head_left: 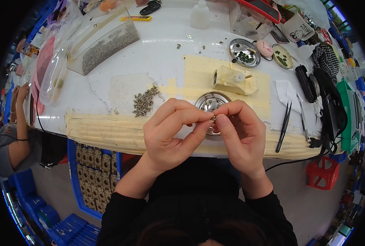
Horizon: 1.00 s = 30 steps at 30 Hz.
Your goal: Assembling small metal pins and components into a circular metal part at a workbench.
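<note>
My left hand (172, 131) and my right hand (237, 131) meet fingertip to fingertip above a round metal dish (210, 101) on the white table (157, 57). Between the thumbs and forefingers they pinch one tiny grey part (212, 118), too small to make out. A small heap of similar grey parts (144, 101) lies just left of my left hand. Behind the dish stands a tape-wrapped block with a small white nozzle (234, 78).
Black tweezers (284, 125) lie right of my right hand. A clear tray of grey parts (104, 47) sits at back left, two small dishes (244, 52) and a white bottle (199, 15) farther back. Another person (14, 135) sits at left. Blue crates (93, 172) stand under the table.
</note>
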Tool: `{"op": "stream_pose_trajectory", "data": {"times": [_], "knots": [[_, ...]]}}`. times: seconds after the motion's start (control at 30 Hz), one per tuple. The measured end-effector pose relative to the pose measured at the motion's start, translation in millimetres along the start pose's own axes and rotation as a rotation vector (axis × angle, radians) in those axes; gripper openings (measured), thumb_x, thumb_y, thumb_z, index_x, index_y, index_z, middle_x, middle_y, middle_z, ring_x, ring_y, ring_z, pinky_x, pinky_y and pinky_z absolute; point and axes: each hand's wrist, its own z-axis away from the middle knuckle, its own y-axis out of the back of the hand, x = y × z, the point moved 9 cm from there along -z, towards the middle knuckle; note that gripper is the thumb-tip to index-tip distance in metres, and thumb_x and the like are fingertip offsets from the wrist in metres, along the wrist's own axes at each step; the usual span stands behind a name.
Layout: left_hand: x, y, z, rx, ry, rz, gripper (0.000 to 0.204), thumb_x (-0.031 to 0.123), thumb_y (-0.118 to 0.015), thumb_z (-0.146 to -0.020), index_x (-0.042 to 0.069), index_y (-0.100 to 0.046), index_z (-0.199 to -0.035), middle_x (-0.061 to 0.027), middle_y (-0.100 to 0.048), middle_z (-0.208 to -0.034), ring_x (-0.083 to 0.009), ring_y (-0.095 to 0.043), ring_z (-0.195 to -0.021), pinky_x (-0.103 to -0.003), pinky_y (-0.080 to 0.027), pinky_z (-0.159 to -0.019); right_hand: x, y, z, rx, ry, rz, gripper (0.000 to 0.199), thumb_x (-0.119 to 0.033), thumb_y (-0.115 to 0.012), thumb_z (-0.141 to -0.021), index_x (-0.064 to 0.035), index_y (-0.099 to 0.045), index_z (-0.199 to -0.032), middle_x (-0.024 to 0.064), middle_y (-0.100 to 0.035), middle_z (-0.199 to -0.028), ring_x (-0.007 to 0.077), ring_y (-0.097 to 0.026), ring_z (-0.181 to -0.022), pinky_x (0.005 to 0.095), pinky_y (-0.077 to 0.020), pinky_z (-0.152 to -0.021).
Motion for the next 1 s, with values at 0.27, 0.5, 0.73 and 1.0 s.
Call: {"op": "stream_pose_trajectory", "data": {"times": [0.27, 0.5, 0.73, 1.0], "knots": [[-7.5, 0.0, -0.8, 0.004, 0.06, 0.003, 0.015, -0.007, -0.074, -0.079, -0.001, -0.072, -0.093, -0.008, -0.065, -0.083, -0.0132, -0.058, -0.069, -0.024, -0.047, -0.059, -51.6, 44.0, -14.3, 0.315, 0.469, 0.59, 0.01, 0.001, -0.068, -0.088, 0.0015, -0.069, -0.098, 0.0086, -0.064, -0.086, 0.0143, -0.06, -0.073, 0.025, -0.0481, -0.067], [-8.5, 1.4, -1.1, 0.031, 0.054, -0.015, 0.014, -0.006, -0.073, -0.081, -0.003, -0.072, -0.094, -0.0079, -0.064, -0.083, -0.013, -0.058, -0.069, -0.024, -0.047, -0.06, -61.7, 46.3, -30.1, 0.373, 0.544, 0.997, 0.014, -0.005, -0.075, -0.081, -0.005, -0.073, -0.094, 0.0062, -0.062, -0.083, 0.0234, -0.058, -0.076, 0.0342, -0.0445, -0.067], [-8.5, 2.3, -0.5, 0.044, 0.061, 0.0, 0.013, -0.005, -0.073, -0.082, -0.002, -0.072, -0.095, -0.0077, -0.064, -0.084, -0.0132, -0.058, -0.069, -0.024, -0.047, -0.06, -53.9, 46.8, -34.1, 0.333, 0.537, 0.942, 0.014, -0.004, -0.076, -0.079, -0.0054, -0.072, -0.093, 0.0058, -0.063, -0.084, 0.0234, -0.058, -0.075, 0.0341, -0.0451, -0.067], [-4.5, 1.1, -0.6, 0.011, 0.04, -0.062, 0.016, -0.006, -0.073, -0.082, -0.002, -0.072, -0.097, -0.0081, -0.064, -0.086, -0.0139, -0.059, -0.071, -0.024, -0.048, -0.061, -63.4, 28.7, -9.0, 0.234, 0.597, 0.429, 0.009, 0.0, -0.071, -0.087, 0.0023, -0.067, -0.094, 0.0105, -0.066, -0.09, 0.0198, -0.061, -0.077, 0.0288, -0.0484, -0.069]]}}
